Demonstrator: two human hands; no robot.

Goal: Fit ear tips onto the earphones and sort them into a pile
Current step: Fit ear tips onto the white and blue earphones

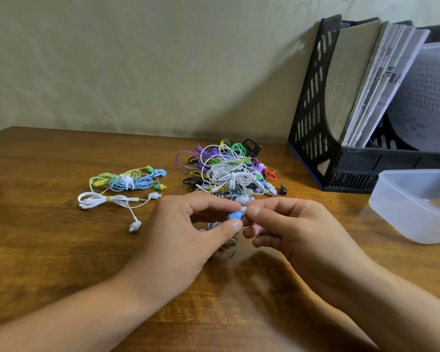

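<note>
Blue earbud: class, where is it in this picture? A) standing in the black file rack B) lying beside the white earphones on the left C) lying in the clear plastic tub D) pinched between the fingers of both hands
D: the blue earbud is pinched between the left hand and the right hand, above the table.

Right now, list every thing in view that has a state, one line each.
left hand: pinches the blue earbud.
right hand: pinches the white ear tip.
blue earbud: held between both hands.
white ear tip: at the earbud's end, seating unclear.
big earphone heap: tangled.
three bundled earphones: coiled, set apart left.
plastic container: open.
file rack: upright, holding papers.
</note>
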